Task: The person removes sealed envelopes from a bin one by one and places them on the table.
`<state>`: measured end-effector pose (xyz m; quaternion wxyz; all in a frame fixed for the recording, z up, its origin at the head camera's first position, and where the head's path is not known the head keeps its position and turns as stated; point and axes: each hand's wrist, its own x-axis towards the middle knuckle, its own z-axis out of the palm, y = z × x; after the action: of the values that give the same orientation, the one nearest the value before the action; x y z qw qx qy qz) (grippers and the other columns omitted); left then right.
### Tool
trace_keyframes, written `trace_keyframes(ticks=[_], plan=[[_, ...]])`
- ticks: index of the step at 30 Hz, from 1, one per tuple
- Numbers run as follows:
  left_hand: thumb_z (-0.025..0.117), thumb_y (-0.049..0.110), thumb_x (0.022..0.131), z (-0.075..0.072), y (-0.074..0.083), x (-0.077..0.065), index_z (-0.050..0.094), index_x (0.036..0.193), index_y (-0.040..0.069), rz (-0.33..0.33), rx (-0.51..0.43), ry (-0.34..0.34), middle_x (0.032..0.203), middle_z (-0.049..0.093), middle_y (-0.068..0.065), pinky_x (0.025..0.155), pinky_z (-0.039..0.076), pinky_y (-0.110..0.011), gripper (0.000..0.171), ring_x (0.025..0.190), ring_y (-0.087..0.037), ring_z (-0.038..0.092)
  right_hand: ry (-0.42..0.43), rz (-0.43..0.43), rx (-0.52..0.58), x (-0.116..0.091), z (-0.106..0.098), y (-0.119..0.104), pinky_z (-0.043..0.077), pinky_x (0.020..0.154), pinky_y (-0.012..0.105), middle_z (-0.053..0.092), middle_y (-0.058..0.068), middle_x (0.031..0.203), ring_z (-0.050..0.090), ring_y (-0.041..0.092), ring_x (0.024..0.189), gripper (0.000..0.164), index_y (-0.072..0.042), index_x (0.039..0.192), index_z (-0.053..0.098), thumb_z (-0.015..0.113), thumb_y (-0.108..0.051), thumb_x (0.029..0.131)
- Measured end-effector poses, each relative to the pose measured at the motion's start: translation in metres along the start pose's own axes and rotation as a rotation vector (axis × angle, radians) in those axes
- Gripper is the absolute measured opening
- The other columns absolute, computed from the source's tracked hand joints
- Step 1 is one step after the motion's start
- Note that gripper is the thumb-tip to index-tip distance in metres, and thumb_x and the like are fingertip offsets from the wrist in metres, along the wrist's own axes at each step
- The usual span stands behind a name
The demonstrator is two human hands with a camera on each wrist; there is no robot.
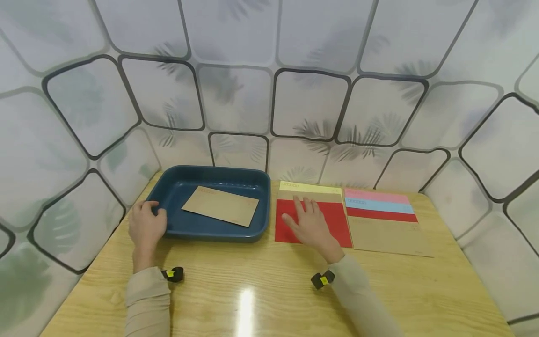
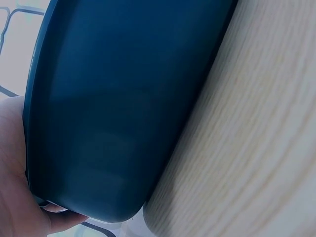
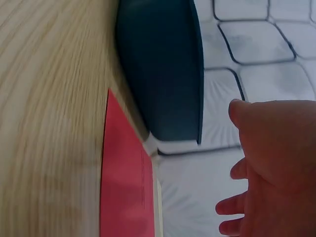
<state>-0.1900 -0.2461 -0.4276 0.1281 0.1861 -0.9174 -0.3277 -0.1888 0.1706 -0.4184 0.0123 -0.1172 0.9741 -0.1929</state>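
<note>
At the front left corner of a blue tray (image 1: 210, 237), my left hand (image 1: 146, 223) grips the rim, its fingers curled over the edge. The left wrist view has the tray's outer wall (image 2: 123, 108) close up, with that hand (image 2: 19, 173) at its lower left. A brown kraft envelope (image 1: 221, 206) lies slanted inside the tray. My right hand (image 1: 311, 224), fingers spread and fairly straight, is over a red envelope (image 1: 284, 224). In the right wrist view this hand (image 3: 281, 158) stands off from the red envelope (image 3: 126, 182), nothing between its fingers.
Behind the red envelope, edges of a kraft envelope (image 1: 286, 195) and a yellow envelope (image 1: 309, 188) show. To the right, overlapping envelopes fan out: pink (image 1: 379, 195), blue (image 1: 379, 205), red (image 1: 379, 214) and kraft (image 1: 387, 236). A patterned curtain (image 1: 311, 103) surrounds the wooden table (image 1: 210, 290).
</note>
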Motion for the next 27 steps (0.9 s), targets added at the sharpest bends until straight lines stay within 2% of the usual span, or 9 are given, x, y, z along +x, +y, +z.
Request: trace_keyframes(ticks=[5,12,17,22,27], plan=[[0.040,0.021,0.098,-0.001,-0.001,0.001,0.054,0.131,-0.002,0.007,0.004,0.008,0.148,0.035,-0.026,0.100,0.032,-0.066,0.043,0.134,-0.049,0.033,-0.020,-0.122,-0.046,0.014,0.007,-0.033,0.020,0.117,0.059,0.021,0.025,0.160,0.015,0.046,0.148,0.080,-0.007,0.158,0.020,0.048,-0.053,0.099],[0.041,0.021,0.098,0.000,0.000,0.000,0.055,0.130,-0.002,0.025,0.003,0.011,0.147,0.037,-0.027,0.099,0.032,-0.066,0.042,0.132,-0.050,0.035,-0.038,-0.270,-0.179,0.034,0.021,-0.065,0.024,0.118,0.054,0.032,0.021,0.157,0.021,0.043,0.147,0.076,-0.010,0.157,0.027,0.049,-0.054,0.099],[0.041,0.020,0.098,0.001,0.000,-0.001,0.055,0.130,-0.002,0.025,0.002,0.008,0.146,0.037,-0.027,0.098,0.032,-0.067,0.042,0.131,-0.051,0.035,-0.055,-0.307,-0.232,0.047,0.024,-0.075,0.024,0.118,0.053,0.039,0.017,0.154,0.024,0.039,0.147,0.071,-0.009,0.154,0.034,0.053,-0.049,0.099],[0.040,0.020,0.098,0.000,0.000,-0.002,0.055,0.131,-0.002,0.027,0.005,0.011,0.146,0.037,-0.028,0.099,0.032,-0.067,0.042,0.131,-0.051,0.035,-0.070,-0.330,-0.270,0.059,0.025,-0.084,0.026,0.118,0.050,0.044,0.017,0.151,0.029,0.037,0.146,0.073,-0.008,0.151,0.039,0.061,-0.048,0.095],[0.040,0.021,0.098,0.000,0.000,-0.001,0.054,0.131,-0.003,0.023,0.010,0.013,0.146,0.037,-0.027,0.099,0.033,-0.066,0.043,0.131,-0.050,0.035,-0.158,-0.309,-0.294,0.069,0.030,-0.095,0.028,0.118,0.047,0.048,0.019,0.148,0.032,0.038,0.144,0.079,-0.008,0.150,0.040,0.067,-0.051,0.090]])
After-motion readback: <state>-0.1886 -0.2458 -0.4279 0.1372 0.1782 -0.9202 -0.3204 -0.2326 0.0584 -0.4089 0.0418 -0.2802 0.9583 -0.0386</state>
